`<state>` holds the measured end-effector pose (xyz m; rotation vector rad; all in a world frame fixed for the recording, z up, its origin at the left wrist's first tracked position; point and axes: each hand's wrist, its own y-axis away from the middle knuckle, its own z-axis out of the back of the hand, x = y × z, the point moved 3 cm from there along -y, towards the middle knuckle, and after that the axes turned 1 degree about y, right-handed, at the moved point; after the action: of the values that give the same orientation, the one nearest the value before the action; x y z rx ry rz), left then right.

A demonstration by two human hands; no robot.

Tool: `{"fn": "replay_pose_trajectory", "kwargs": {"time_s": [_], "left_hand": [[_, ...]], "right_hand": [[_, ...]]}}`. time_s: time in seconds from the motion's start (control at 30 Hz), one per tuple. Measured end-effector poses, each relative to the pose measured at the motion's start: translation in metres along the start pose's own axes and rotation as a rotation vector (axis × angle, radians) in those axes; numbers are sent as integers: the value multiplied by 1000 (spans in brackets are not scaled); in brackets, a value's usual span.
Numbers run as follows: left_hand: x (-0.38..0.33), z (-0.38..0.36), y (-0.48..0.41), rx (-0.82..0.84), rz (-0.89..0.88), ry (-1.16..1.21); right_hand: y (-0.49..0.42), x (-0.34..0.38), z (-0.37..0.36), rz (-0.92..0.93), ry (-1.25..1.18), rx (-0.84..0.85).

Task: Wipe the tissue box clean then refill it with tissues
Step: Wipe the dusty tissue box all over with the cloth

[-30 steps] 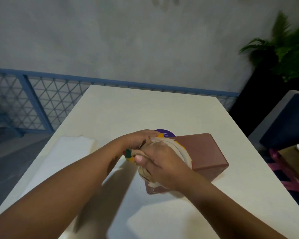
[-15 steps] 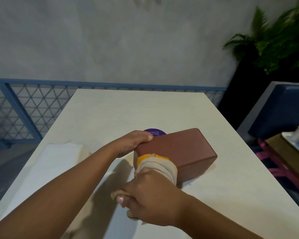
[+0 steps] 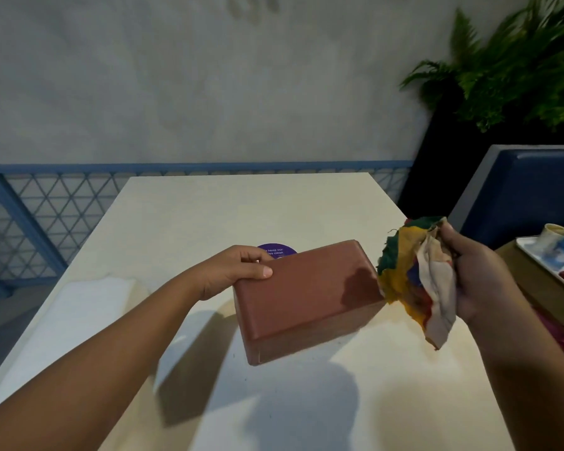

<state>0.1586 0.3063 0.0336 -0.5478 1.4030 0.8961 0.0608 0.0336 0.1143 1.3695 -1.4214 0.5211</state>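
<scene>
A reddish-brown tissue box [image 3: 306, 297] lies on the cream table [image 3: 241, 206], its plain side up. My left hand [image 3: 235, 271] holds the box at its far left corner, thumb on top and fingers behind it. My right hand [image 3: 476, 271] grips a crumpled multicoloured cloth [image 3: 417, 278], lifted just right of the box and near its right end. A stack of white tissues [image 3: 79, 307] lies on the table's left side.
A purple round sticker [image 3: 277, 249] shows on the table behind the box. Right of the table stands a blue seat [image 3: 518, 190], with a white tray [image 3: 554, 265] of small items on a wooden surface. A potted fern [image 3: 508, 70] stands back right; blue mesh railing [image 3: 39, 219] runs behind.
My right hand has pulled the cloth off the box's near end and carried it up to the right. The left hand keeps its hold on the box's far corner.
</scene>
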Motion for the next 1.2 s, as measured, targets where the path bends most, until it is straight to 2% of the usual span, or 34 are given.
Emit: {"fn": "replay_pose_trajectory", "kwargs": {"time_s": [0.4,0.6,0.87,1.2], "left_hand": [[-24,-38,30,21,-74,-140],[-22,-53,45,-64,-138,-292],[-9,-68,53,-115,-290,-634],[12,-75,61,-139,-399,-879]], "right_hand": [[-20,-33,45,-214,-135,54],[-26,-42,60,-214,-81,73],[-33,-54,75,-193,48,34],[-36,-67,83,-212,26,172]]}}
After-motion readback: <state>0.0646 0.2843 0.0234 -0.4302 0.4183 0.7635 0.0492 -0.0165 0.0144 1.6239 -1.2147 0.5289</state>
